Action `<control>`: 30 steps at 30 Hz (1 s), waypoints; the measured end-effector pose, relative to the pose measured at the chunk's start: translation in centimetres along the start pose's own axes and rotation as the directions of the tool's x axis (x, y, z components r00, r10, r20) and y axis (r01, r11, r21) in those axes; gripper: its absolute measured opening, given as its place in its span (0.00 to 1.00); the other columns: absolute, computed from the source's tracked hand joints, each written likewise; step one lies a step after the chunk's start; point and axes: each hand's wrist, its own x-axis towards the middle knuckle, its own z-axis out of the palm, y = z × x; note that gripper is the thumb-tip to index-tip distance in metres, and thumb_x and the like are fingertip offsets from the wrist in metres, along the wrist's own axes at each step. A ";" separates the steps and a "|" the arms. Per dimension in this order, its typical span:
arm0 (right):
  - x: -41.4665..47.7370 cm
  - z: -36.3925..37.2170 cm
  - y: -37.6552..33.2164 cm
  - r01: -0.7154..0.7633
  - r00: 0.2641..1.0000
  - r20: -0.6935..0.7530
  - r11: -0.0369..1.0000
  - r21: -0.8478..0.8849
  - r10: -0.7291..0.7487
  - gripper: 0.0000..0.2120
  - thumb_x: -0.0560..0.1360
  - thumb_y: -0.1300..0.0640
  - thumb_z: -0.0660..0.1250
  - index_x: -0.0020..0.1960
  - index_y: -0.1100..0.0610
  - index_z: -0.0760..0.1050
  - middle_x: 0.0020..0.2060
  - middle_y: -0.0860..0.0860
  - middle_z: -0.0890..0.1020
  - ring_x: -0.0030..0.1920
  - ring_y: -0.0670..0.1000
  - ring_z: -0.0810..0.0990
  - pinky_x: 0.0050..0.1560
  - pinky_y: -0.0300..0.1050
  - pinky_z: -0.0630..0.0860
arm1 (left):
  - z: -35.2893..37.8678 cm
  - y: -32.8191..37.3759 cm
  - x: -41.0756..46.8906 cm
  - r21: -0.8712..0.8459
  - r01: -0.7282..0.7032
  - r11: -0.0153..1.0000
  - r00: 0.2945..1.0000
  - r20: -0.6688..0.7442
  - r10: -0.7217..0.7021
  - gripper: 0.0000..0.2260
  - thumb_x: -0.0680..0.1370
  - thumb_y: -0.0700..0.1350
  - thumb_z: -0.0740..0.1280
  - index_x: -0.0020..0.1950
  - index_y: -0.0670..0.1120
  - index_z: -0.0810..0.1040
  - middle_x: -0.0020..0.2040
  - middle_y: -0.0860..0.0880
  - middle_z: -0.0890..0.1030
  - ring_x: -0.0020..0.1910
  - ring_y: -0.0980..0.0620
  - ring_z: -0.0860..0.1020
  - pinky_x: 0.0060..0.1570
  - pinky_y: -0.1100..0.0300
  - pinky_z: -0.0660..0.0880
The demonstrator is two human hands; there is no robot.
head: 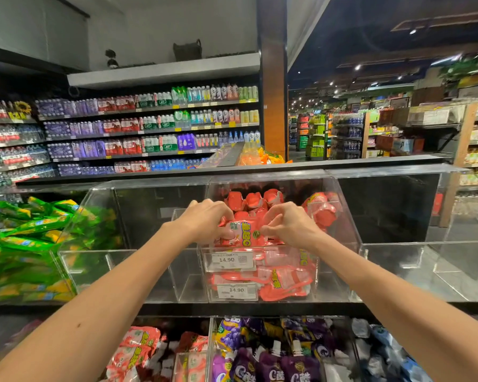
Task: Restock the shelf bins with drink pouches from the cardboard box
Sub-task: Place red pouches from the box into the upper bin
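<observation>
Holding a pink-red, yellow-lettered plastic drink pouch (242, 235) between both hands, I have it poised at the open mouth of the clear, slope-fronted acrylic bin (345, 216) directly ahead of me. My left hand (204, 221) has its fingers curled down over the pouch's left end, and my right hand (290, 227) pinches the right end in much the same way, fingers bent tight; neither hand is slack. I judge the two-handed grip is there because the pouch is soft and would sag if held from one end, whereas gripped at both ends it lies flat with its label towards me. It sits just above the bin's front lip, close against the heap of matching pink-red pouches (254, 201) beyond my fingertips, with more piled below my wrists behind the white price label (226, 260), so this looks like the right compartment. The cardboard box is not in view, and I cannot say where it stands. Left of my left hand are green and yellow packets (25, 232). Under my right forearm lie purple spouted pouches (271, 365), and under my left forearm pale pink packs (141, 346). The next move, I think, calls for lowering the pouch onto the heap and releasing both ends together, so it does not slide out over the lip.
</observation>
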 end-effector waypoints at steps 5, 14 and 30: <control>0.1 1.0 -0.4 0.021 1.000 0.022 0.993 -0.114 -0.019 0.07 0.74 0.51 0.75 0.42 0.54 0.84 0.30 0.51 0.84 0.29 0.45 0.82 0.49 0.46 0.81 | 0.3 -0.5 -0.4 0.022 0.006 1.000 0.995 0.103 -0.008 0.15 0.77 0.60 0.68 0.56 0.51 0.75 0.53 0.53 0.76 0.58 0.49 0.73 0.59 0.49 0.65; -1.5 2.7 -0.7 0.067 0.987 -0.140 0.992 -0.103 -0.081 0.08 0.77 0.55 0.70 0.48 0.58 0.85 0.43 0.49 0.86 0.41 0.45 0.82 0.41 0.34 0.76 | 2.0 -2.2 -1.9 -0.175 -0.064 0.983 0.998 -0.016 0.063 0.13 0.82 0.56 0.61 0.48 0.53 0.83 0.50 0.52 0.83 0.55 0.47 0.78 0.57 0.44 0.73; -36.6 -0.4 16.9 -0.131 0.792 -0.555 0.959 0.252 0.254 0.02 0.74 0.54 0.70 0.46 0.50 0.81 0.38 0.43 0.83 0.38 0.43 0.81 0.41 0.36 0.76 | 14.1 30.3 -14.8 -0.835 -0.384 0.393 0.923 -0.340 0.180 0.06 0.76 0.48 0.73 0.49 0.57 0.79 0.36 0.55 0.80 0.34 0.60 0.77 0.36 0.71 0.70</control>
